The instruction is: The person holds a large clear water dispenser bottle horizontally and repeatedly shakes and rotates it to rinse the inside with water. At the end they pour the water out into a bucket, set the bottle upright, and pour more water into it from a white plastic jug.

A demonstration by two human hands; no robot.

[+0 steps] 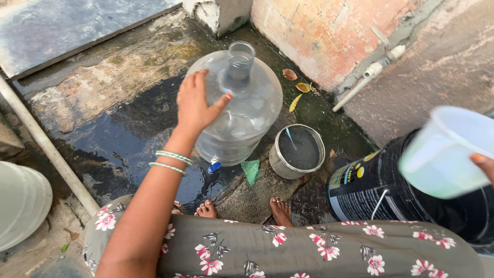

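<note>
Left hand (197,105) rests spread open on the big clear water jug (236,110), steadying it upright, while right hand (483,166) grips a pale plastic mug (445,154) over the black bucket (381,190).

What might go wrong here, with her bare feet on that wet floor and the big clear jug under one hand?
The floor is wet and slick-looking around the bare feet, so slipping seems possible. The left hand only rests on the clear water jug; it might tip or roll. The right hand holds a pale mug tilted above the black bucket, so water may spill.
</note>
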